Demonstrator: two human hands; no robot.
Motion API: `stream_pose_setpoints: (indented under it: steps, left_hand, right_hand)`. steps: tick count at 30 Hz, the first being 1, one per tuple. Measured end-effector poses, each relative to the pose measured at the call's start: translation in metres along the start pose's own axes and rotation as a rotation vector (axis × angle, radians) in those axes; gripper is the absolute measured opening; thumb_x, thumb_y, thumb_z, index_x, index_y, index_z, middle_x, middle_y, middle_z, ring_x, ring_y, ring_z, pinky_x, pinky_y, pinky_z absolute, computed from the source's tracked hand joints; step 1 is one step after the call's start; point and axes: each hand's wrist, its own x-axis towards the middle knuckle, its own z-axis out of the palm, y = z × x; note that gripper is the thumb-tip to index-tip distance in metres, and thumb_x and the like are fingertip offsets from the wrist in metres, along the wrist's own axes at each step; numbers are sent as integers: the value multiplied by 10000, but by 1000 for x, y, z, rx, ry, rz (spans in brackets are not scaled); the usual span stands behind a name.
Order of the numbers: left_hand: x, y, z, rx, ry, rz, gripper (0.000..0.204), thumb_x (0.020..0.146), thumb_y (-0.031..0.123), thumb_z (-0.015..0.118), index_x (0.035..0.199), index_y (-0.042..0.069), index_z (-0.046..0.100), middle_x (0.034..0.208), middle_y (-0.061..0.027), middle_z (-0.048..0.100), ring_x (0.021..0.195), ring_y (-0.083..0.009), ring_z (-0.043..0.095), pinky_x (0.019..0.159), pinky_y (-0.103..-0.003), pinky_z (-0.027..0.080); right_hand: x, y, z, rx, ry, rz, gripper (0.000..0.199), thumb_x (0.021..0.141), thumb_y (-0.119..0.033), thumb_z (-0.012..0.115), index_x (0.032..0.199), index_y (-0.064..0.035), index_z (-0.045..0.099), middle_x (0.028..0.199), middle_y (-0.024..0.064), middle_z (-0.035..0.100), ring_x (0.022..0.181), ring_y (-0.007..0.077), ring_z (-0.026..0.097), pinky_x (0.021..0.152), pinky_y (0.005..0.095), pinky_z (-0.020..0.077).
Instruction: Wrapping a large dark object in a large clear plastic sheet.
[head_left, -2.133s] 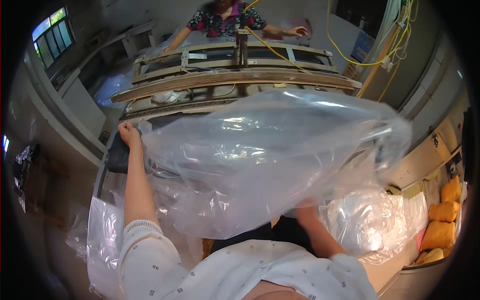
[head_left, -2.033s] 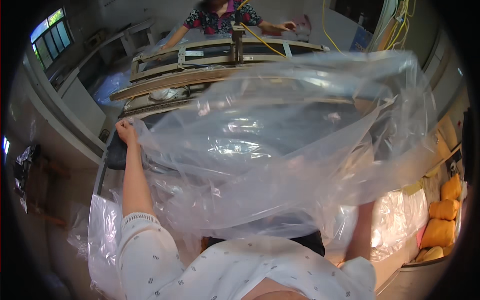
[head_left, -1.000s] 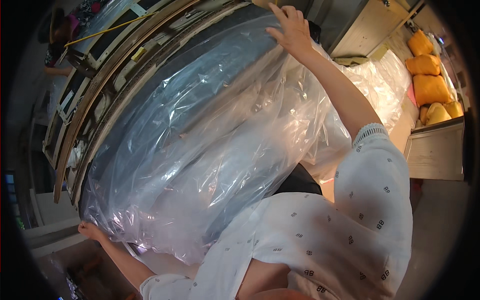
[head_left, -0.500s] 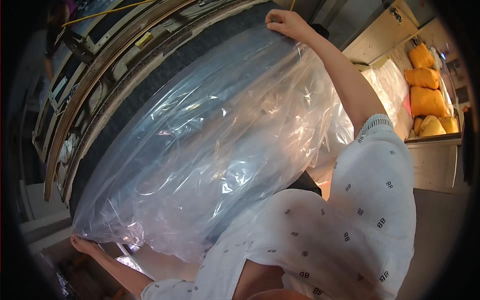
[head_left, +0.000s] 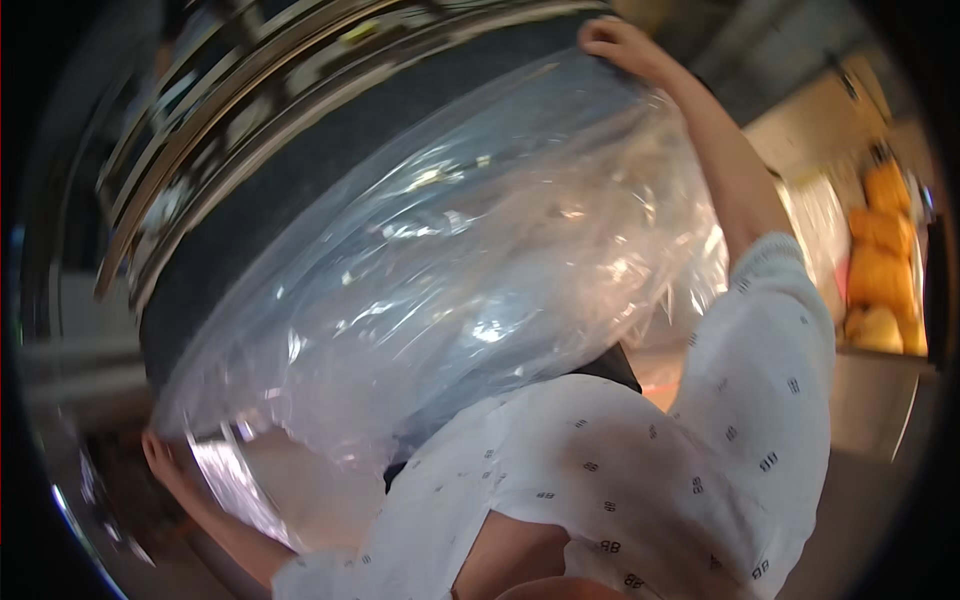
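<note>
Spanning the space between the two hands: one clear plastic sheet (head_left: pixel 450 260), wide, creased, throwing bright glints. Its far edge is running diagonally from lower left to upper right, looking tight; its near part is sagging in loose folds before the wearer.

Left hand (head_left: pixel 162 457): appearing to be pinching the sheet's lower-left corner; blur is hiding the exact finger placement. Right hand (head_left: pixel 622 45): fingers curling, apparently pinching the upper-right corner. The arms are standing well apart.

Step in hand, by judgement: holding the sheet spread by two corners. The next move is seemingly calling for even tension along the far edge, both pinches staying firm, and care over the slack folds.

Beneath and beyond the sheet: a dark surface (head_left: pixel 330 152), showing as a bare band along the far edge. Whether the sheet is touching it or hanging above, one cannot tell.

Past the band: a brown wooden strip (head_left: pixel 133 222), lying roughly along the same diagonal, with further rails behind.

Near side: a white patterned shirt (head_left: pixel 580 470), worn by the person, bordering the folds.

Lower left: shiny film (head_left: pixel 235 480), hanging near the left forearm.

Far right: orange bundles (head_left: pixel 880 255), sitting stacked beyond the right arm.
</note>
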Motion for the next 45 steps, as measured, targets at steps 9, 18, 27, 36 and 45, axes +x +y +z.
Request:
stream_pose_setpoints:
  steps: [9, 18, 27, 36, 45]
  left_hand:
    - [85, 49, 134, -58, 234, 312, 188, 815, 189, 597, 947, 56, 609, 865, -42, 611, 787, -162, 560, 715, -290, 446]
    - [103, 26, 210, 271, 298, 409, 253, 778, 269, 595, 905, 57, 652, 762, -64, 614, 725, -165, 569, 698, -287, 428]
    - [137, 28, 233, 150, 206, 324, 252, 759, 262, 623, 920, 74, 669, 777, -12, 630, 732, -127, 568, 706, -273, 431]
    - [155, 22, 225, 203, 304, 209, 298, 682, 282, 696, 827, 40, 599, 773, -51, 599, 724, -139, 565, 683, -276, 444]
    - [167, 11, 192, -459, 526, 105, 226, 852, 148, 453, 929, -56, 512, 876, -142, 544, 671, -223, 599, 592, -337, 525]
  right_hand:
    - [65, 89, -60, 44, 584, 210, 303, 871, -226, 523, 1079, -6, 523, 973, 79, 571, 850, 146, 546, 744, 256, 441]
    - [73, 108, 9, 200, 602, 236, 232, 877, -193, 532, 998, 3, 557, 932, 46, 567, 845, 148, 504, 801, 253, 388]
    - [90, 141, -3, 82, 577, 264, 293, 864, -252, 529, 1023, -9, 570, 974, 72, 589, 883, 181, 527, 816, 286, 393]
    - [98, 117, 1, -248, 711, 266, 350, 788, -268, 625, 900, 36, 491, 874, 93, 418, 743, 193, 398, 731, 336, 395]
    - [93, 77, -4, 117, 726, 306, 385, 884, -205, 398, 1008, 102, 595, 943, 164, 611, 850, 251, 552, 801, 351, 410]
